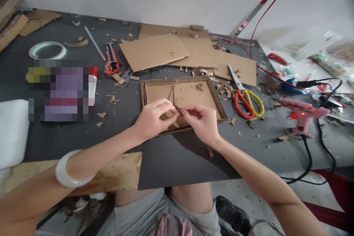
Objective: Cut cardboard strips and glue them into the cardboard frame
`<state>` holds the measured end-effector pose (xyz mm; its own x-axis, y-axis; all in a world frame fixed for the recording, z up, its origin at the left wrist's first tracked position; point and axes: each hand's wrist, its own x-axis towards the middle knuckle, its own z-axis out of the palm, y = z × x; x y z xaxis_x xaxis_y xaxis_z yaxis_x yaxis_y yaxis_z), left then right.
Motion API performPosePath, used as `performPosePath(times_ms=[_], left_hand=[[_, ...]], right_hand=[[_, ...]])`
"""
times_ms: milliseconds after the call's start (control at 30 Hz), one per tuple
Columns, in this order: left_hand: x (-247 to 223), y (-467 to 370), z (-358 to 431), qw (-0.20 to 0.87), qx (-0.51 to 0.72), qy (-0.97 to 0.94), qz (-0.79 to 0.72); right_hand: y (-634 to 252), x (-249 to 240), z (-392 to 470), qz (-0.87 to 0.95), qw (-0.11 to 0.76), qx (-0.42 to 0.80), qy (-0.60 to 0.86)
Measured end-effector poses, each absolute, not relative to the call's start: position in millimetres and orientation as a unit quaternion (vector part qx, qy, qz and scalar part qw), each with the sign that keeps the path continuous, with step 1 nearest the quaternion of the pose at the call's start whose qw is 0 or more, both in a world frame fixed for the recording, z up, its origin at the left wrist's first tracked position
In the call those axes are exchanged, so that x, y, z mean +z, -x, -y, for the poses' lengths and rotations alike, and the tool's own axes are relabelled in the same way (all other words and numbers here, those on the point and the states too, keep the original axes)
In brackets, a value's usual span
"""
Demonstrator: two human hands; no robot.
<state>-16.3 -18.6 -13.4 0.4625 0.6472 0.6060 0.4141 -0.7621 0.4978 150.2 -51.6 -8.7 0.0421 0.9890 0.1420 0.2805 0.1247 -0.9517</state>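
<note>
My left hand point(155, 118) and my right hand point(203, 121) meet over a shallow cardboard tray point(221, 112) with a raised corrugated border. The fingertips of both are pinched on a small brown cardboard strip point(178, 109), and fingers hide part of it. A thin dark line runs up the tray's floor from the fingertips; I cannot tell whether it belongs to the strip. Inside the tray lie a curled cardboard scrap point(199, 87) and some crumbs. Scissors point(243, 99) with one red and one yellow handle rest open to the right of the tray.
A pink glue gun point(302, 115) with its light on stands at the right, its black cord trailing. Cardboard sheets point(155, 51) lie behind the tray. An orange utility knife point(111, 61), a tape roll point(47, 49) and a glue stick point(94, 43) are at the left. Scraps litter the table.
</note>
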Motion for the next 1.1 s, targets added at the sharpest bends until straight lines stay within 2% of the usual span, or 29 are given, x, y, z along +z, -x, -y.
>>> performPosePath(times_ms=[233, 700, 1100], left_hand=[[-12.2, 15.4, 17.5, 0.146, 0.378, -0.858, -0.315], [-10.2, 12.8, 19.4, 0.152, 0.279, -0.888, -0.333], [-10.2, 13.2, 18.0, 0.166, 0.263, -0.897, -0.315]], right_hand=[[-148.8, -9.3, 52.0, 0.646, 0.44, 0.32, 0.535], [-148.8, -18.3, 52.3, 0.78, 0.371, 0.086, 0.496], [-148.6, -17.3, 52.2, 0.801, 0.345, 0.02, 0.488]])
